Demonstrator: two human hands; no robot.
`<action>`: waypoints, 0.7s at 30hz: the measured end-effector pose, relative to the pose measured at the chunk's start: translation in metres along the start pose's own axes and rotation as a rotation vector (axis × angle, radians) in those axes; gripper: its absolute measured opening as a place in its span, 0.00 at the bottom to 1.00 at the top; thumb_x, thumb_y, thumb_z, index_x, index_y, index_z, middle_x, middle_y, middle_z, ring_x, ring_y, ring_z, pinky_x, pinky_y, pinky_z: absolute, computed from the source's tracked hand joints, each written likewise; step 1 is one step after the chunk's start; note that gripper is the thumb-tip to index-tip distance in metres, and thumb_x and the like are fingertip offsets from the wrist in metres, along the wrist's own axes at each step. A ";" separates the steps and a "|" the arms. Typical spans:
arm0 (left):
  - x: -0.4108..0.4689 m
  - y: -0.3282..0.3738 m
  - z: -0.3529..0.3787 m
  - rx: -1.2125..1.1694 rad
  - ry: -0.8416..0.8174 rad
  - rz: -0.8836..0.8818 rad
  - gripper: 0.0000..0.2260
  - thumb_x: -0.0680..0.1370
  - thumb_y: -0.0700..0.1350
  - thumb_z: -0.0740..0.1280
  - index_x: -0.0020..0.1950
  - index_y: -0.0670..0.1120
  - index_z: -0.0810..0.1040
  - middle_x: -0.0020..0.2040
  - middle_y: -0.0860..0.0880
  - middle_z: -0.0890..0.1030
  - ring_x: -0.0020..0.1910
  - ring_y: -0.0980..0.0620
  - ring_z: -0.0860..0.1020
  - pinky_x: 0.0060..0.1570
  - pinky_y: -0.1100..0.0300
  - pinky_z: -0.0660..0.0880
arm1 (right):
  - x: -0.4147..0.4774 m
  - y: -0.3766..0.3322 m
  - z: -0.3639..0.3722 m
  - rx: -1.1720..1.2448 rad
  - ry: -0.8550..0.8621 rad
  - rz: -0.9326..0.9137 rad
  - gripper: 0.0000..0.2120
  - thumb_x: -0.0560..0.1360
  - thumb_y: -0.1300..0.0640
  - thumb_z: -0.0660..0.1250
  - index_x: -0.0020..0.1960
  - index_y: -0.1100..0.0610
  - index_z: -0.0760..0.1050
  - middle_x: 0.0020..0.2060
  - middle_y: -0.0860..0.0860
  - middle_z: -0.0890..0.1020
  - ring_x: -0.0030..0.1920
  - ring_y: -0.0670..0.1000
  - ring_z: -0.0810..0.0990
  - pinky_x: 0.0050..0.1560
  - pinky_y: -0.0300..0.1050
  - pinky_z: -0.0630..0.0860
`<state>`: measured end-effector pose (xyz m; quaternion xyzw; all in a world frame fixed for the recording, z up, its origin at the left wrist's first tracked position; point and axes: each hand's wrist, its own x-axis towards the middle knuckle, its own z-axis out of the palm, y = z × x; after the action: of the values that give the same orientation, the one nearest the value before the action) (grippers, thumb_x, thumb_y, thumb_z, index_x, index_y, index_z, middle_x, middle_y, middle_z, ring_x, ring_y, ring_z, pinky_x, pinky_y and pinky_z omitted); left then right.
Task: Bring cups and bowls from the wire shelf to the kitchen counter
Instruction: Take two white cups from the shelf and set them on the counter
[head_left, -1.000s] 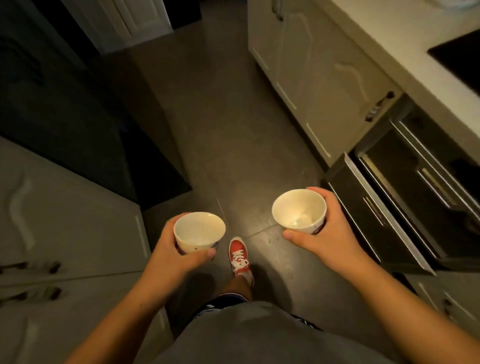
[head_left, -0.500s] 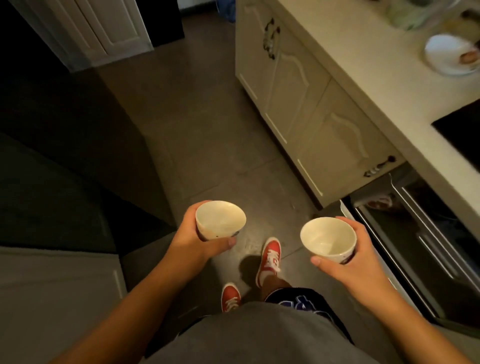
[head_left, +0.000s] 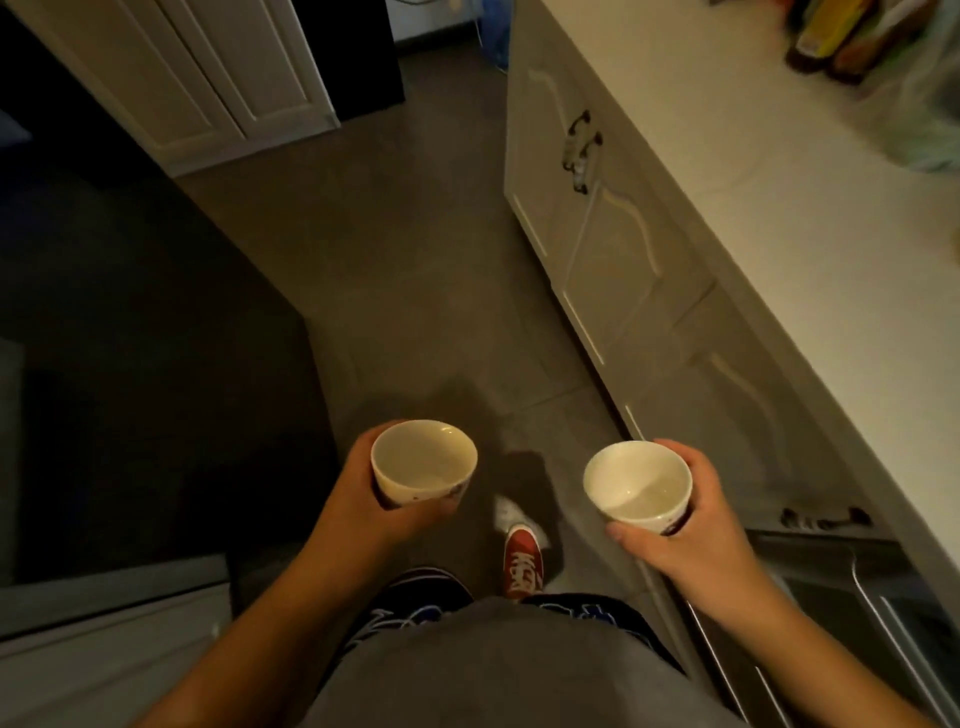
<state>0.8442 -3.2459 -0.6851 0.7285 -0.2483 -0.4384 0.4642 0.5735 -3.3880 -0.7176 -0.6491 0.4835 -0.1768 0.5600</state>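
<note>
The bottles (head_left: 826, 36) on the counter (head_left: 753, 197) are cut off by the top edge, and the bag (head_left: 919, 119) beside them is blurred.

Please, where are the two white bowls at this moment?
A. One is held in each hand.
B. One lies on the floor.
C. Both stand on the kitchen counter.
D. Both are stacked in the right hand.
A: the left hand grips the left bowl and the right hand grips the right bowl, both over the floor, beside the kitchen counter.

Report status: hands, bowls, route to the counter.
Left hand grips left bowl, right hand grips right bowl. Both upright, empty, not yet on the counter. Bottles and bag at its far end.
</note>
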 end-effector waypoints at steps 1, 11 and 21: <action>0.007 0.005 -0.006 -0.001 0.029 -0.005 0.34 0.56 0.54 0.77 0.59 0.64 0.68 0.57 0.59 0.76 0.53 0.66 0.78 0.39 0.73 0.76 | 0.021 -0.012 0.004 -0.011 -0.025 -0.021 0.41 0.54 0.48 0.82 0.59 0.29 0.65 0.53 0.30 0.75 0.54 0.35 0.77 0.43 0.32 0.77; 0.116 0.010 -0.095 -0.022 0.159 -0.042 0.32 0.58 0.54 0.79 0.56 0.74 0.69 0.55 0.70 0.78 0.56 0.68 0.77 0.43 0.72 0.77 | 0.203 -0.097 0.087 -0.048 -0.160 -0.154 0.41 0.53 0.42 0.81 0.61 0.29 0.64 0.55 0.30 0.74 0.57 0.35 0.75 0.47 0.33 0.76; 0.291 0.081 -0.148 -0.028 -0.008 -0.011 0.34 0.58 0.46 0.80 0.58 0.64 0.70 0.58 0.58 0.78 0.55 0.59 0.77 0.44 0.67 0.76 | 0.284 -0.144 0.101 0.001 0.018 -0.041 0.42 0.54 0.43 0.82 0.59 0.25 0.62 0.53 0.28 0.73 0.57 0.41 0.75 0.43 0.32 0.77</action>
<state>1.1193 -3.4380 -0.7042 0.7213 -0.2400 -0.4475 0.4710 0.8470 -3.5802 -0.7083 -0.6570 0.4750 -0.1943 0.5522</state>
